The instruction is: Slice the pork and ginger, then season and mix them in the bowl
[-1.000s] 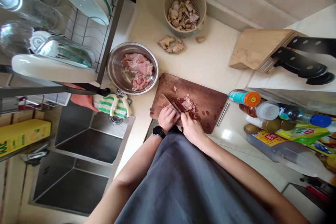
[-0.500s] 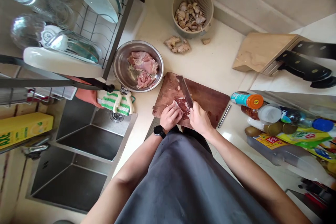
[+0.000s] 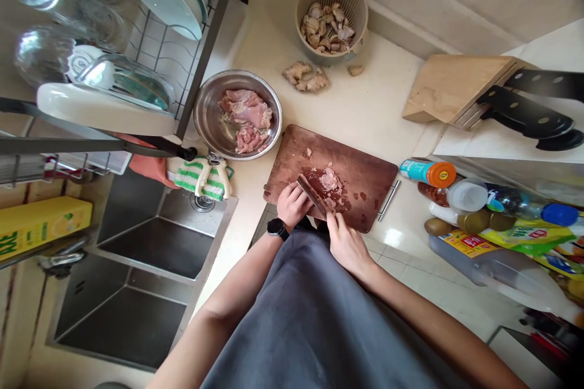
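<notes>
In the head view, my right hand [image 3: 347, 244] is closed round the handle of a knife [image 3: 314, 196] at the front of the brown cutting board [image 3: 360, 161]. The blade slants up and left across the board, up against the fingertips of my left hand [image 3: 293, 203]. Those left fingers are curled together at the board's front left; the blade hides what is under them. Behind the blade, chopped pink raw meat [image 3: 330, 179] lies in a small heap, with wet scraps around it. A metal bowl [image 3: 201, 112] with larger raw meat pieces stands behind left.
A strainer basket [image 3: 360, 9] of garlic-like pieces and some ginger [image 3: 305, 77] are at the back. A knife block [image 3: 456, 85] and several bottles stand right. On the left are a dish rack [image 3: 194, 82], a double sink [image 3: 155, 243] and a green-striped cloth [image 3: 194, 175] with shears.
The knife has swung left and nearer my body, its blade now at my left fingertips. My right hand has moved down slightly. The small heap of meat now shows uncovered on the board.
</notes>
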Demonstrator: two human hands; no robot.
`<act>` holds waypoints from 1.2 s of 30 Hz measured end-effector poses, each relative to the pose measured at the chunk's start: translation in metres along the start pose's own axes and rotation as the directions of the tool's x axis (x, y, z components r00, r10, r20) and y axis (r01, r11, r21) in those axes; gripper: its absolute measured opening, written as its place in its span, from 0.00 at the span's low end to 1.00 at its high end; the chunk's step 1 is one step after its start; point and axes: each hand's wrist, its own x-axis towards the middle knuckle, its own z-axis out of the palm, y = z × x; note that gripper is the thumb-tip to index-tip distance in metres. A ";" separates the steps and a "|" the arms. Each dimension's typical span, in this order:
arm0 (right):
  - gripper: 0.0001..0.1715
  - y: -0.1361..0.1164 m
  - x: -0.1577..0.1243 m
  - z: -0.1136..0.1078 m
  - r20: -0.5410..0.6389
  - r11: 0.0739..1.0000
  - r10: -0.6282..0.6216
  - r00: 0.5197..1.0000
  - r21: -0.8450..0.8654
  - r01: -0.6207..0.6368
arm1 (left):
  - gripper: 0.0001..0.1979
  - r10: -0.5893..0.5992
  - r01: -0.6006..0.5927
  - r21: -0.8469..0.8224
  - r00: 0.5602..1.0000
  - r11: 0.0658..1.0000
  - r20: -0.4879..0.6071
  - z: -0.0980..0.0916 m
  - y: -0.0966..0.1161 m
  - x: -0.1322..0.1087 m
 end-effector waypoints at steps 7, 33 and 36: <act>0.27 -0.015 0.032 -0.017 0.005 0.999 0.004 1.000 0.035 -0.004 | 0.06 0.008 -0.009 -0.025 0.999 1.000 -0.044 -0.003 0.000 0.002; 0.24 0.001 0.021 -0.012 0.150 0.997 0.050 0.987 0.053 -0.059 | 0.04 0.033 -0.035 -0.020 0.996 0.999 -0.085 -0.005 0.004 0.010; 0.23 -0.006 0.036 -0.017 0.036 0.994 0.027 0.999 0.100 -0.031 | 0.04 0.035 -0.037 -0.020 0.996 0.999 -0.087 -0.004 0.003 0.009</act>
